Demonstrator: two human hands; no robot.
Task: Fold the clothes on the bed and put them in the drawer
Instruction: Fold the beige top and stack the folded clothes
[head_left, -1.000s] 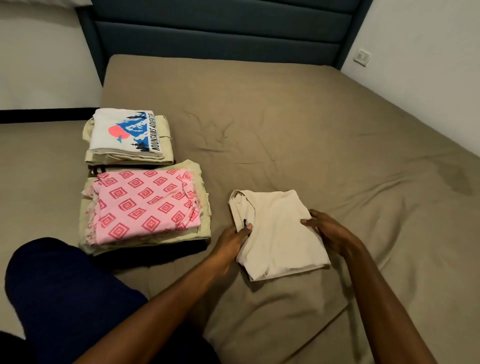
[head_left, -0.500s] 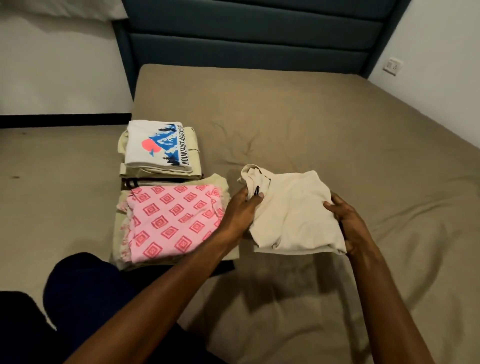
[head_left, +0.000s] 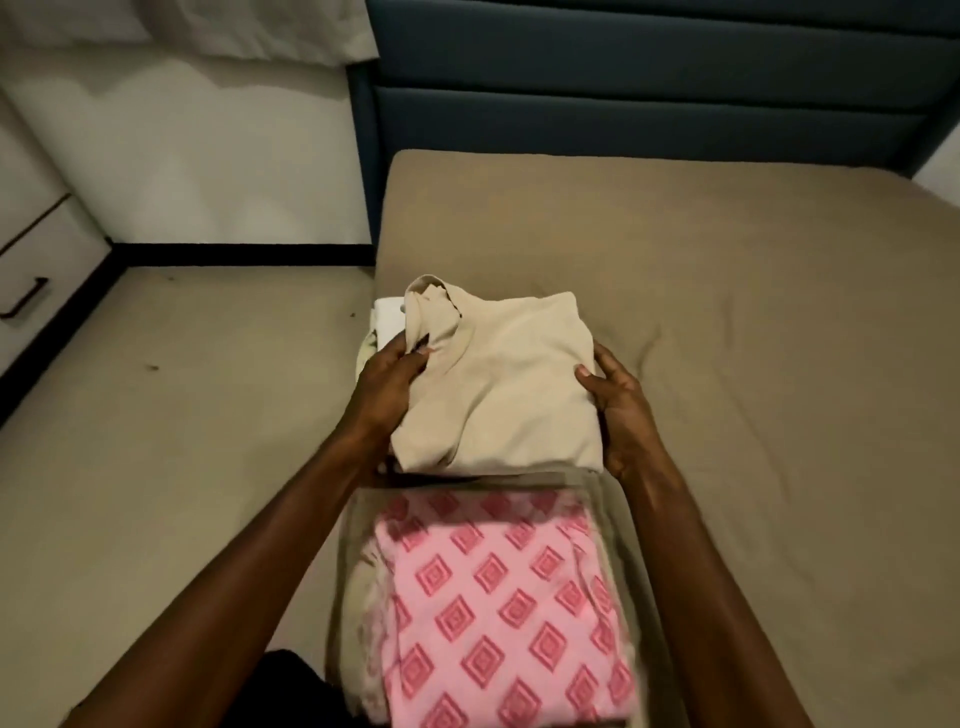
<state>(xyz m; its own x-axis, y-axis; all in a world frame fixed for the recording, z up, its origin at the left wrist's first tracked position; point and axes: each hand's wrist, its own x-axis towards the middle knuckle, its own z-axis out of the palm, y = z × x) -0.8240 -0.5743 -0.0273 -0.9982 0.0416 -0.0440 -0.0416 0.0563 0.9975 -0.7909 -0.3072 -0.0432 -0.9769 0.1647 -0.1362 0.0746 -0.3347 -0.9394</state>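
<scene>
My left hand (head_left: 387, 387) and right hand (head_left: 618, 410) gripped the folded beige shirt (head_left: 498, 384) by its sides. I held it mid-frame over the far pile (head_left: 387, 317), keeping folds intact for stacking.

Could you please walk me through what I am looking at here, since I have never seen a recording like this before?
There is no machine: a person wears a camera on the head, so the single view looks forward and down at their own arms. The left hand and right hand grip the two sides of a folded beige garment, holding it over a folded white garment that peeks out beneath. Nearer the camera lies a folded pink patterned cloth on a beige pile. All of it sits on the bed, with a dark blue headboard behind. At far left, a drawer handle shows.
</scene>
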